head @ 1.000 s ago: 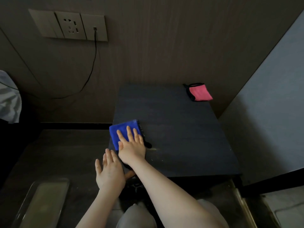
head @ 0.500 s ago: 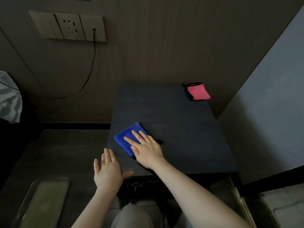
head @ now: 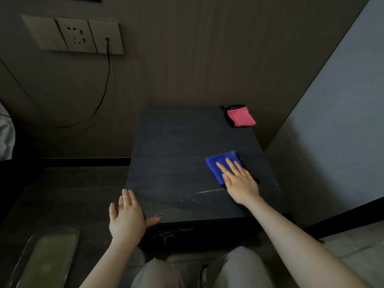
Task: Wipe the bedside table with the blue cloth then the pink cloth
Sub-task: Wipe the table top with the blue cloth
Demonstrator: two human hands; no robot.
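The dark bedside table [head: 176,154] stands against the wall. A folded blue cloth [head: 217,163] lies on its right front part, and my right hand [head: 239,181] presses flat on the cloth with fingers spread. A folded pink cloth [head: 241,117] with a black edge lies at the table's far right corner. My left hand [head: 126,217] rests open at the table's front left corner, thumb against the front edge, holding nothing. A pale wet streak [head: 207,191] shows on the top near the front.
A wall socket panel [head: 76,36] with a black cable [head: 104,88] plugged in hangs at upper left. A grey wall [head: 332,132] closes in on the right. A clear tray [head: 41,260] lies on the floor at lower left. My knees [head: 239,265] are below the table.
My right hand has slid the blue cloth from the table's front left across to the right side. My left hand has stayed at the front left corner.
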